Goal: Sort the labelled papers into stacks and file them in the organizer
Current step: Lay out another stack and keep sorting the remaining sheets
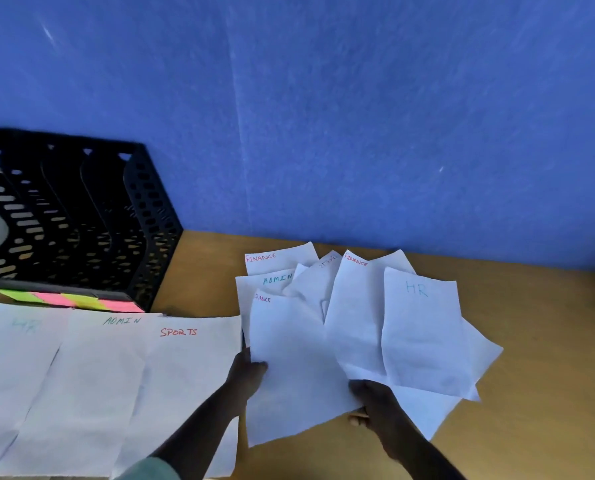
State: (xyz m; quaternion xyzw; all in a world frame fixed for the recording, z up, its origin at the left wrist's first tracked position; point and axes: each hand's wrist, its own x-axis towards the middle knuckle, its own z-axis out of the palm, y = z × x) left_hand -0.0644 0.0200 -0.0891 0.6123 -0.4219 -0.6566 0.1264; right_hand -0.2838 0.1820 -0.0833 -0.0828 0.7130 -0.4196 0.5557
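We are pinching the front FINANCE sheet [289, 368] with both hands, left hand [246, 374] and right hand [375, 401], the SPORTS sheet [185, 375] lying just left.

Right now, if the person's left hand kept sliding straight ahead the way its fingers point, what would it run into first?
The left hand grips the near-left edge of a FINANCE sheet, fingers pointing away from the person. Going straight on, it would likely meet the ADMIN sheet lying just beyond, though depth is hard to judge.

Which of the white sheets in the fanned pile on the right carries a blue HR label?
The white HR sheet lying on top at the pile's right. The others whose labels can be read show red FINANCE or green ADMIN.
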